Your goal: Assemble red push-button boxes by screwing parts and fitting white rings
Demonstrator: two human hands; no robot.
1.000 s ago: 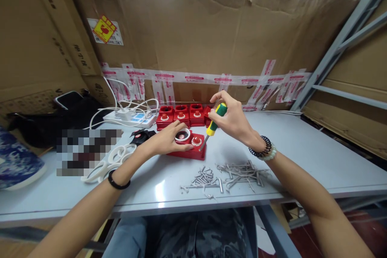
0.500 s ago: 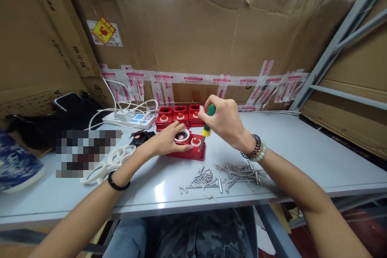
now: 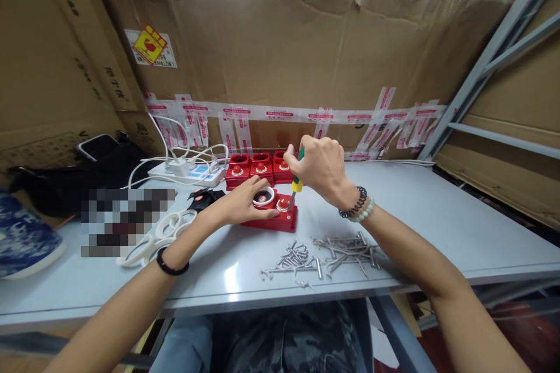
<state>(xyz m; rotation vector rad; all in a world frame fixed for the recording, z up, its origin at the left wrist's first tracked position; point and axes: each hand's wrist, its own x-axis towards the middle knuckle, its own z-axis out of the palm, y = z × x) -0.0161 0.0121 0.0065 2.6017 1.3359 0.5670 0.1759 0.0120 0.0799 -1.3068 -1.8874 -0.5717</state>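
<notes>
My left hand [image 3: 245, 199] lies over the left part of a red box [image 3: 275, 222], with fingers and thumb around a white ring [image 3: 263, 189] on its top. A red button in a white circle [image 3: 283, 204] shows on the box's right part. My right hand [image 3: 321, 166] is closed around a screwdriver [image 3: 297, 184] with a green and yellow handle. Its shaft slants down to the box's right end, beside the button; the tip's exact contact is hard to make out. A small light screw head shows near the box's right corner.
Behind stand several similar red boxes [image 3: 261, 170]. Small screws [image 3: 295, 254] and stringy metal pieces [image 3: 350, 250] lie near the front edge. White rings [image 3: 168, 224], a black strap-like item [image 3: 203, 199] and a power strip [image 3: 196, 173] are to the left. Cardboard [image 3: 306, 52] walls the back.
My right hand has shifted slightly left and up and turned, with the screwdriver standing more upright. My left hand and the red box have stayed in place.
</notes>
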